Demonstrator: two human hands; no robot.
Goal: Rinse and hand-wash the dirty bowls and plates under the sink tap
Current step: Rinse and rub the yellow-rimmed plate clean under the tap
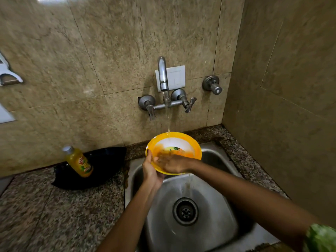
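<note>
A yellow bowl (192,142) with a white inside and orange smears is tilted over the steel sink (214,211). My left hand (151,171) grips its left rim from below, thumb on the edge. My right hand (171,162) lies inside the bowl with fingers flat against the smeared surface; it is blurred. Water runs from the tap (162,75) into the bowl and spills off its lower rim toward the drain (185,211).
A yellow dish-soap bottle (79,161) leans on a black dish (94,168) on the speckled counter (54,215) left of the sink. Tap handles (189,104) and a separate valve (213,85) stick out of the tiled wall. A side wall closes in on the right.
</note>
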